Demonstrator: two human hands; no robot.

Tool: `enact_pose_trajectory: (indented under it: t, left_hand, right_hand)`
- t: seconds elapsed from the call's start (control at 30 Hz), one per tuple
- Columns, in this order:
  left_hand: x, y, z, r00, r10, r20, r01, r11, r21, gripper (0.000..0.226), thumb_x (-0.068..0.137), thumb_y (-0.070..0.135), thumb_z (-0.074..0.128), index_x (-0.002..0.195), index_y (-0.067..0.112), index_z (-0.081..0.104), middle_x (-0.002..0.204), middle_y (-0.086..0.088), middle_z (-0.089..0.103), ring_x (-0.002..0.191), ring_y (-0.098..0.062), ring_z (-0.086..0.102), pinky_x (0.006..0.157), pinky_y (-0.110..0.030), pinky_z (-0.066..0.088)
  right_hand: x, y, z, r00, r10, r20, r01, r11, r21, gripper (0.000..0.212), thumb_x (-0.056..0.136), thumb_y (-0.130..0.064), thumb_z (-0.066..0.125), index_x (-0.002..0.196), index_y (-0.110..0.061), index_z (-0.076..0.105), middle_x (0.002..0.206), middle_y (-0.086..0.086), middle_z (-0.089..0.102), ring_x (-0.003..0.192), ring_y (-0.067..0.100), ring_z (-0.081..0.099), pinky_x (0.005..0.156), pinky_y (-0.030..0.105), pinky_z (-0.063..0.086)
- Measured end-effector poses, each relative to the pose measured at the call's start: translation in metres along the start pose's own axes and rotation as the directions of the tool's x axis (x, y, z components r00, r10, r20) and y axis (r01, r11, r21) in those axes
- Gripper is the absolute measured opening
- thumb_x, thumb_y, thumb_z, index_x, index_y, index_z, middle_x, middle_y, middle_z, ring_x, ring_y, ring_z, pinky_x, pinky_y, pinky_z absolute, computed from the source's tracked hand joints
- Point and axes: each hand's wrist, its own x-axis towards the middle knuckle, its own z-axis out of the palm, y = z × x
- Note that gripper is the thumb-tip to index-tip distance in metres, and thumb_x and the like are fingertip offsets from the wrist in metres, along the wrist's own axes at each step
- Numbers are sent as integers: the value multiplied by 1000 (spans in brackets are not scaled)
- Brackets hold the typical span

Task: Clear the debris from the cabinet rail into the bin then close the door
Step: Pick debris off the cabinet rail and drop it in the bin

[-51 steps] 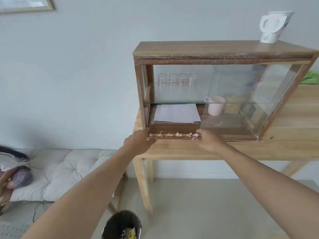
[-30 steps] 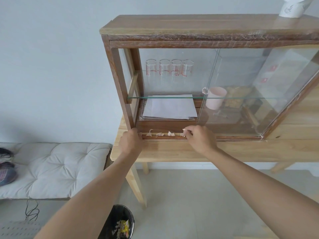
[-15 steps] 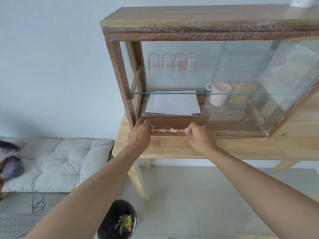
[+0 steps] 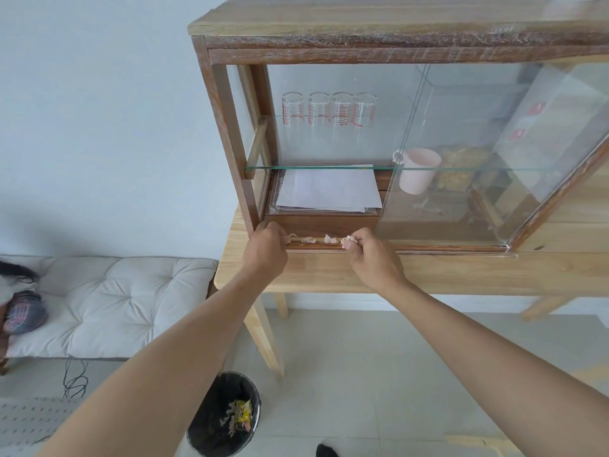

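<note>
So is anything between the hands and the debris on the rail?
Nothing visible. The glass door is slid aside, so the rail lies open; both the left hand and right hand already touch the debris.

Left hand fingertips hidden on the rail; cabinet cut off at right.

Both hands at the cabinet rail: right hand pinches debris, left hand beside scraps
</note>
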Motion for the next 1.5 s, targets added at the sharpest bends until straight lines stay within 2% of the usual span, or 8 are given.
enact_pose_trajectory:
  t: [0.37, 0.6, 0.77, 1.03, 1.2, 1.27, 1.37, 1.5]
  left_hand:
    - [-101, -79, -24, 994, -111, -23, 107, 986, -129, 11, 102, 14, 60, 98, 18, 69, 100, 5, 62, 86, -15, 58, 76, -31, 46]
    - [-181, -167, -13, 925, -380, 21, 376, 905, -199, 10, 101, 20, 65, 100, 14, 73, 101, -1, 71, 91, -20, 65, 81, -36, 53]
    - [-236, -242, 35, 782, -621, 49, 610, 747, -266, 9, 97, 24, 68, 91, 22, 75, 86, 11, 70, 84, -14, 64, 76, -30, 46]
    - [-298, -387, 185, 417, -905, 86, 844, 351, -405, 5, 91, 26, 76, 86, 27, 76, 75, 17, 65, 73, 2, 59, 63, -18, 42]
    - [-323, -459, 276, 271, -956, 112, 870, 193, -454, 10, 90, 25, 78, 89, 26, 69, 81, 9, 70, 80, -11, 69, 59, -21, 47]
    - [-328, -481, 302, 235, -959, 156, 881, 142, -452, 9, 95, 24, 72, 104, 21, 73, 91, 5, 74, 85, -22, 74, 66, -30, 58]
    - [-328, -498, 323, 228, -929, 291, 913, 100, -396, 55, 100, 39, 66, 149, 16, 55, 135, -6, 68, 116, -29, 70, 95, -45, 60]
    - [-330, -491, 316, 249, -921, 301, 934, 145, -327, 64, 103, 41, 60, 159, 19, 40, 157, -7, 52, 137, -30, 56, 107, -42, 50]
  right_hand:
    - [-74, -64, 60, 967, -114, 226, 83, 986, 146, 23, 106, -45, 53, 111, -24, 62, 96, -4, 77, 90, 30, 71, 76, 42, 56]
    - [-113, -82, 153, 895, -142, 422, 103, 988, 114, 25, 105, -43, 54, 113, -21, 64, 98, 2, 81, 96, 33, 72, 85, 47, 57]
    - [-127, -76, 245, 821, -119, 559, 78, 992, 96, 19, 103, -42, 57, 107, -25, 65, 88, -6, 80, 94, 26, 73, 87, 44, 57]
    - [-139, -13, 452, 666, -72, 743, 140, 990, -29, 17, 103, -38, 59, 99, -26, 69, 87, -8, 82, 92, 20, 75, 86, 41, 58]
    - [-144, 35, 576, 550, -14, 835, 203, 972, -118, 10, 101, -34, 62, 106, -28, 70, 94, -3, 83, 98, 24, 76, 89, 43, 60]
    - [-143, 52, 614, 467, 26, 884, 231, 961, -150, 30, 99, -28, 63, 128, -27, 66, 108, 2, 82, 105, 32, 75, 93, 44, 59]
    - [-140, 72, 644, 372, 82, 925, 233, 956, -179, 63, 94, -28, 67, 153, -24, 45, 122, 9, 77, 112, 38, 72, 101, 47, 56]
    - [-136, 77, 630, 383, 68, 921, 233, 958, -168, 72, 97, -39, 68, 160, -23, 39, 138, 4, 70, 124, 30, 67, 107, 49, 53]
